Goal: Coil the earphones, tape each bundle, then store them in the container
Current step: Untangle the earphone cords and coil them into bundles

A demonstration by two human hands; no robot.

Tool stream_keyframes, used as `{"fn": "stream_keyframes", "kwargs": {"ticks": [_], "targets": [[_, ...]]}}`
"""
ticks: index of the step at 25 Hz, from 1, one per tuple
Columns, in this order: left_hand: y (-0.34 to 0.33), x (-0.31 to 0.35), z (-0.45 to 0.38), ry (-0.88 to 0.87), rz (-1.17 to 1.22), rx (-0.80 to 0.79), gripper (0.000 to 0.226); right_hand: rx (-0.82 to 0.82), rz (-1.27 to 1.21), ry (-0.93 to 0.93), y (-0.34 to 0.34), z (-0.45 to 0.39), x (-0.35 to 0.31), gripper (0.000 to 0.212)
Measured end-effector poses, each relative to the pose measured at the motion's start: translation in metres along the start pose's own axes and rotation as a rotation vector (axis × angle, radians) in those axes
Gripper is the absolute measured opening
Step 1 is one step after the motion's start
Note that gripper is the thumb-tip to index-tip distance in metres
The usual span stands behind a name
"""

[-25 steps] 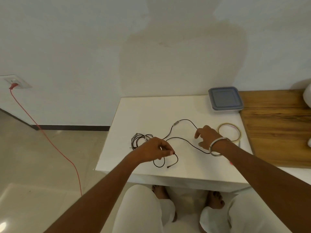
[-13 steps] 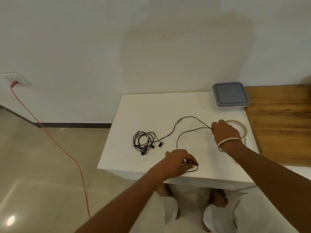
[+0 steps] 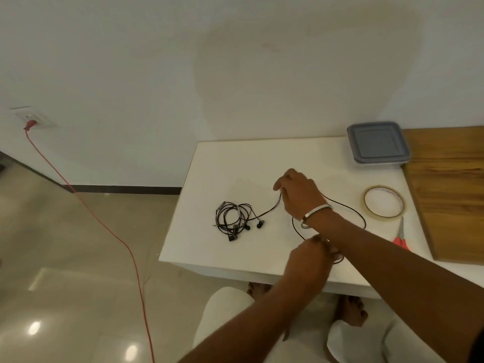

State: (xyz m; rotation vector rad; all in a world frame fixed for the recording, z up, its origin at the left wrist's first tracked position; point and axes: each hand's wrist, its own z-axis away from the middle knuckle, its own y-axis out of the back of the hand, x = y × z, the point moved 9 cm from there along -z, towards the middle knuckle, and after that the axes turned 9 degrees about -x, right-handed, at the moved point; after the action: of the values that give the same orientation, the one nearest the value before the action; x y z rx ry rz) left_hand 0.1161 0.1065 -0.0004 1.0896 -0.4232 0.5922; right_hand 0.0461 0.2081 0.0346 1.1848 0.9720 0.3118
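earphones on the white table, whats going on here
A person is coiling one black earphone cable on the white table. The left hand pinches one end near the front edge, while the right hand grips the cable farther back. A second tangled earphone bundle lies untouched to the left. The tape roll, red-handled scissors and lidded container wait on the right; nothing is taped or stored yet.

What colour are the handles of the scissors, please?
Red, seen in the head view: scissors beside the tape.
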Motion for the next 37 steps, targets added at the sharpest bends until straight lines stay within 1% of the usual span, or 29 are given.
{"fn": "stream_keyframes", "kwargs": {"ticks": [2,3,4,5,7,9,11,13,14,16,18,19,20,21,22,23,24,25,26,27,28,29,30,31,32,34,37], "targets": [[-0.014,-0.004,0.004,0.035,0.007,-0.051,0.033,-0.225,0.174,0.053,-0.04,-0.013,-0.013,0.026],[-0.02,-0.006,0.006,0.031,0.033,-0.078,0.033,-0.284,0.257,0.057,-0.056,-0.016,-0.013,0.028],[-0.026,-0.008,0.008,0.03,0.067,-0.122,0.033,-0.302,0.313,0.051,-0.065,-0.017,-0.009,0.029],[-0.03,-0.01,0.008,0.026,0.137,-0.163,0.034,-0.297,0.348,0.039,-0.069,-0.019,-0.003,0.026],[-0.03,-0.01,0.004,-0.017,0.207,-0.185,0.032,-0.279,0.418,0.011,-0.068,-0.022,0.01,0.018],[-0.027,-0.006,0.001,-0.098,0.134,-0.18,0.029,-0.263,0.517,-0.026,-0.062,-0.025,0.026,0.02],[-0.025,-0.004,-0.001,-0.152,0.095,-0.188,0.029,-0.199,0.553,-0.12,-0.045,-0.026,0.047,0.026],[-0.021,-0.01,-0.003,-0.137,0.107,-0.173,0.031,-0.124,0.452,-0.229,-0.025,-0.024,0.065,0.027],[-0.017,-0.015,-0.004,-0.119,0.122,-0.157,0.032,-0.087,0.352,-0.274,-0.016,-0.023,0.073,0.025],[-0.009,-0.017,-0.004,-0.117,0.118,-0.135,0.034,0.004,0.066,-0.345,0.001,-0.019,0.086,0.018],[0.0,-0.018,-0.002,-0.147,0.035,-0.125,0.043,0.11,-0.211,-0.356,0.017,-0.018,0.092,0.015],[0.007,-0.021,-0.001,-0.154,0.004,-0.093,0.045,0.168,-0.306,-0.339,0.026,-0.019,0.091,0.014],[0.019,-0.025,0.001,-0.148,0.025,-0.023,0.044,0.213,-0.376,-0.314,0.036,-0.019,0.089,0.013],[0.036,-0.029,0.004,-0.138,0.083,0.103,0.041,0.24,-0.428,-0.279,0.044,-0.021,0.085,0.011],[0.059,-0.036,0.007,-0.132,0.141,0.286,0.036,0.245,-0.469,-0.232,0.052,-0.022,0.08,0.01],[0.085,-0.043,0.014,-0.127,0.179,0.487,0.025,0.228,-0.498,-0.177,0.059,-0.024,0.074,0.009],[0.106,-0.054,0.018,-0.108,0.215,0.647,0.017,0.195,-0.511,-0.118,0.065,-0.025,0.065,0.008],[0.126,-0.062,0.021,-0.073,0.257,0.742,0.027,0.159,-0.506,-0.06,0.069,-0.025,0.057,0.008],[0.142,-0.068,0.017,-0.048,0.315,0.753,0.043,0.129,-0.493,-0.001,0.073,-0.025,0.048,0.008],[0.152,-0.074,0.008,-0.022,0.378,0.687,0.054,0.11,-0.48,0.052,0.077,-0.024,0.039,0.008],[0.16,-0.073,-0.001,-0.004,0.42,0.59,0.059,0.107,-0.476,0.097,0.081,-0.022,0.031,0.008],[0.166,-0.068,-0.009,0.002,0.449,0.491,0.054,0.116,-0.481,0.128,0.086,-0.021,0.025,0.009],[0.172,-0.061,-0.015,-0.016,0.465,0.411,0.041,0.14,-0.486,0.147,0.092,-0.021,0.02,0.009],[0.179,-0.053,-0.017,-0.042,0.492,0.372,0.028,0.172,-0.49,0.15,0.098,-0.021,0.018,0.01],[0.186,-0.045,-0.016,-0.063,0.538,0.36,0.021,0.204,-0.497,0.139,0.102,-0.022,0.017,0.01],[0.196,-0.035,-0.012,-0.055,0.706,0.345,0.019,0.259,-0.534,0.083,0.108,-0.022,0.021,0.011],[0.206,-0.032,-0.006,-0.028,1.025,0.342,0.018,0.365,-0.67,-0.068,0.108,-0.013,0.025,0.025]]}}
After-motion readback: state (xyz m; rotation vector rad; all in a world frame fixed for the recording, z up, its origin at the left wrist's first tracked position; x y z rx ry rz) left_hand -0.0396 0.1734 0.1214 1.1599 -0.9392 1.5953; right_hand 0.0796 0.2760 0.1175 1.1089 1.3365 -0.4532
